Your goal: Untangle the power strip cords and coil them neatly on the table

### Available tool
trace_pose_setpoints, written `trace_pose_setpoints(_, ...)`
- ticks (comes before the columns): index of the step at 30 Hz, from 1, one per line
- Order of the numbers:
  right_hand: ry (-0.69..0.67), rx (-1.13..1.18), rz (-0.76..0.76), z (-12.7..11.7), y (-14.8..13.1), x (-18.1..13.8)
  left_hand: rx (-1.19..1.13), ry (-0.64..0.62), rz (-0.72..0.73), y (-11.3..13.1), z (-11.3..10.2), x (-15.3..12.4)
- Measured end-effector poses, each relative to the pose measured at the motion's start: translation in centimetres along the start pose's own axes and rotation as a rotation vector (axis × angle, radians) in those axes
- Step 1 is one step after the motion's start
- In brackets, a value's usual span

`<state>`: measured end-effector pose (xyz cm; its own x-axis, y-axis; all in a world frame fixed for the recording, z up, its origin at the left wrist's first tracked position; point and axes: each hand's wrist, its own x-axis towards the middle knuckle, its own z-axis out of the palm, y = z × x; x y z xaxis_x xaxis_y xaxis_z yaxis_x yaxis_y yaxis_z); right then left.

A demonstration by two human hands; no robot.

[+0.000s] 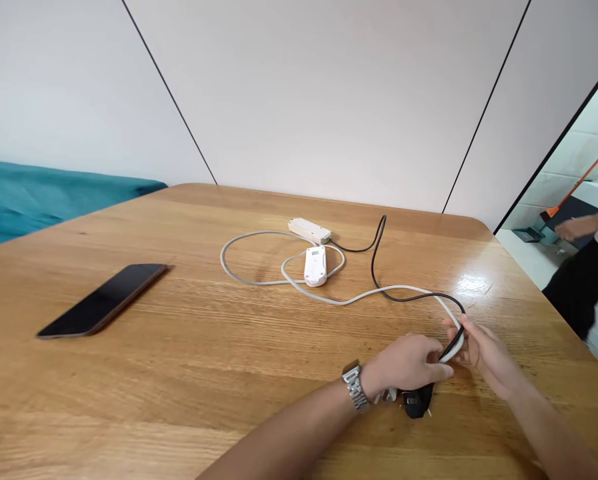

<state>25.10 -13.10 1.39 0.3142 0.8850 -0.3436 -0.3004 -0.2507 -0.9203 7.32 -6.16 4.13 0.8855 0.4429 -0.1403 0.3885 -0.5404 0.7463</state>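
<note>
Near the right front of the table, my left hand (413, 361) is closed around a white cable (346, 303) and a black cable (393, 298), held side by side. A black plug (417, 403) shows just below that hand, with a pale plug end partly hidden beside it. My right hand (483, 353) pinches the same two cables a little farther along, where they bend. From there both cables run back to two white power strips. One power strip (315, 267) lies inside loops of the white cable; the other power strip (309, 231) lies behind it, joined to the black cable.
A dark tablet-like device (103, 300) lies on the left of the wooden table (203, 400). A pale panelled wall (329, 100) rises behind, and a teal bench seat (53, 200) is at far left. Another person (586, 273) stands beyond the right edge near an orange-handled tool (586, 177).
</note>
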Motion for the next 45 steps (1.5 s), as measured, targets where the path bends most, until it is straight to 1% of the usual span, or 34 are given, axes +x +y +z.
trace_pose_setpoints(2, 0.007, 0.047, 0.011, 0.0, -0.2, 0.1, -0.098, -0.062, 0.055, -1.0, -0.8, -0.9)
trace_pose_setpoints(5, 0.009, 0.056, 0.022, 0.0, -0.5, 0.3, -0.229, -0.202, 0.107, -2.4, -1.7, -2.6)
trace_pose_setpoints(7, 0.02, 0.032, 0.032, 0.1, -0.6, 0.3, -0.281, -0.237, 0.107, -3.1, -2.0, -3.4)
trace_pose_setpoints(9, 0.029, 0.011, 0.036, 0.2, -0.6, 0.4, -0.276, -0.2, 0.067, -3.5, -2.1, -3.9)
trace_pose_setpoints(11, 0.023, 0.003, 0.029, 0.4, -0.5, 0.6, -0.263, -0.095, 0.02, -3.2, -2.2, -4.3)
trace_pose_setpoints(13, 0.006, -0.007, 0.025, 0.5, -0.5, 0.7, -0.338, -0.019, -0.008, -2.4, -2.1, -4.9)
trace_pose_setpoints(15, -0.014, -0.051, 0.023, 0.6, -0.8, 0.8, -0.441, 0.0, -0.024, -1.1, -1.6, -5.7)
trace_pose_setpoints(16, -0.024, -0.095, 0.021, 0.6, -1.0, 0.7, -0.457, -0.004, -0.022, -0.3, -1.0, -6.0)
trace_pose_setpoints(17, -0.03, -0.151, 0.014, 0.6, -1.2, 0.7, -0.425, -0.009, -0.01, 0.5, -0.2, -6.3)
trace_pose_setpoints(19, -0.019, -0.283, -0.003, 0.5, -1.7, 0.6, -0.205, -0.008, 0.058, 1.7, 2.1, -6.3)
trace_pose_setpoints(22, 0.034, -0.472, -0.021, 0.3, -2.1, 0.6, 0.326, -0.036, 0.178, 2.4, 5.6, -4.9)
trace_pose_setpoints(23, 0.043, -0.53, -0.029, 0.1, -2.2, 0.7, 0.463, -0.032, 0.217, 2.4, 6.5, -4.3)
trace_pose_setpoints(24, 0.043, -0.59, -0.04, -0.1, -2.3, 0.9, 0.557, -0.016, 0.255, 2.2, 7.1, -3.7)
trace_pose_setpoints(26, 0.022, -0.708, -0.089, -0.5, -2.4, 1.6, 0.63, 0.041, 0.325, 1.7, 7.7, -3.0)
trace_pose_setpoints(28, -0.005, -0.828, -0.179, -0.9, -2.6, 2.5, 0.635, 0.108, 0.377, 1.0, 7.4, -2.7)
trace_pose_setpoints(30, -0.008, -0.956, -0.301, -1.1, -2.9, 3.5, 0.617, 0.144, 0.427, 0.2, 6.7, -2.8)
trace_pose_setpoints(32, -0.006, -1.06, -0.403, -1.0, -3.1, 4.3, 0.594, 0.134, 0.49, -0.6, 5.9, -3.1)
trace_pose_setpoints(33, -0.013, -1.083, -0.426, -0.9, -3.1, 4.5, 0.587, 0.116, 0.52, -1.0, 5.4, -3.3)
trace_pose_setpoints(35, -0.037, -1.047, -0.41, -0.6, -3.1, 4.7, 0.576, 0.071, 0.575, -1.9, 4.5, -3.7)
trace_pose_setpoints(38, -0.041, -0.901, -0.285, -0.4, -2.8, 4.6, 0.545, 0.021, 0.612, -3.0, 3.4, -4.5)
trace_pose_setpoints(40, -0.029, -0.855, -0.241, -0.4, -2.4, 4.5, 0.501, 0.023, 0.59, -3.6, 2.9, -5.1)
trace_pose_setpoints(43, -0.01, -0.851, -0.244, -0.6, -1.9, 4.4, 0.38, 0.054, 0.52, -4.0, 2.4, -6.1)
trace_pose_setpoints(45, 0.018, -0.829, -0.214, -0.6, -1.9, 4.2, 0.301, 0.062, 0.498, -4.0, 2.3, -6.6)
